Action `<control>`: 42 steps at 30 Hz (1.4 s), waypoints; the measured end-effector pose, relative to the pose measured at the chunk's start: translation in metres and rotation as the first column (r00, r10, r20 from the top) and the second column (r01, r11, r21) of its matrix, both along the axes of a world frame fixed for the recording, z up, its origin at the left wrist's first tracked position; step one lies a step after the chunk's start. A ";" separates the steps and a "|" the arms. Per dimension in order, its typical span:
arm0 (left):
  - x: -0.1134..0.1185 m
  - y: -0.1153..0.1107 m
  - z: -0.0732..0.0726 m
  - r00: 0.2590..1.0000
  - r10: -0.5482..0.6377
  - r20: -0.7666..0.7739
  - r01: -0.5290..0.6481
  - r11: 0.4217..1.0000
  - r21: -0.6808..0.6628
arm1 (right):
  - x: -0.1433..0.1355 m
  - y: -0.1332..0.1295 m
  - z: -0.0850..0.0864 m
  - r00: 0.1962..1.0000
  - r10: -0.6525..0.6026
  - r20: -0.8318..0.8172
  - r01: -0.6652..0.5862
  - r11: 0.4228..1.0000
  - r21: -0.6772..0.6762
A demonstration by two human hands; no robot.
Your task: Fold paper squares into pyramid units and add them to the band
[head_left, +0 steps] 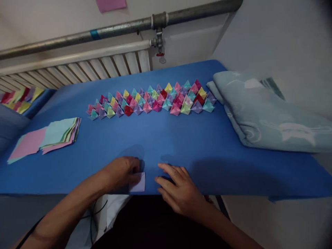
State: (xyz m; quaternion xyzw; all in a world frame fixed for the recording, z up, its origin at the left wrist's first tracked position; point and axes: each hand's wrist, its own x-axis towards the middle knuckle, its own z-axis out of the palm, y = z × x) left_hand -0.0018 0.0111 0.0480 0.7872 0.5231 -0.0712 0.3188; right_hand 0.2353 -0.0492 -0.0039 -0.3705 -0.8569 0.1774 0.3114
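Observation:
A small pale lilac folded paper lies at the front edge of the blue-covered table. My left hand touches its left part, thumb over the paper and the other fingers curled in. To the right of the paper, my right hand has its fingers spread over the table and holds nothing. Behind both hands, rows of small folded paper boats in several colours stand close together.
Stacks of coloured paper sheets lie at the left. A folded grey-green blanket is at the right. Along the wall run a radiator and a metal pipe. More coloured papers show at the far left.

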 end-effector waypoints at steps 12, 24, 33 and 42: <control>0.003 -0.015 0.002 0.544 0.557 0.628 -0.427 0.828 -0.364 | -0.012 0.012 0.018 0.839 -0.313 -0.446 0.029 0.843 -0.537; 0.021 -0.031 -0.007 0.360 0.584 0.728 -0.555 0.761 -0.336 | -0.038 0.023 0.029 0.783 -0.356 -0.510 -0.094 0.744 -0.662; 0.012 -0.039 0.013 0.844 -0.102 0.527 -0.169 0.881 0.442 | -0.019 0.024 0.030 0.943 0.001 -0.333 0.043 0.992 0.123; 0.012 -0.050 0.008 0.897 -0.229 0.379 -0.150 0.648 0.747 | -0.012 0.022 0.032 0.957 0.026 -0.290 0.055 0.962 0.268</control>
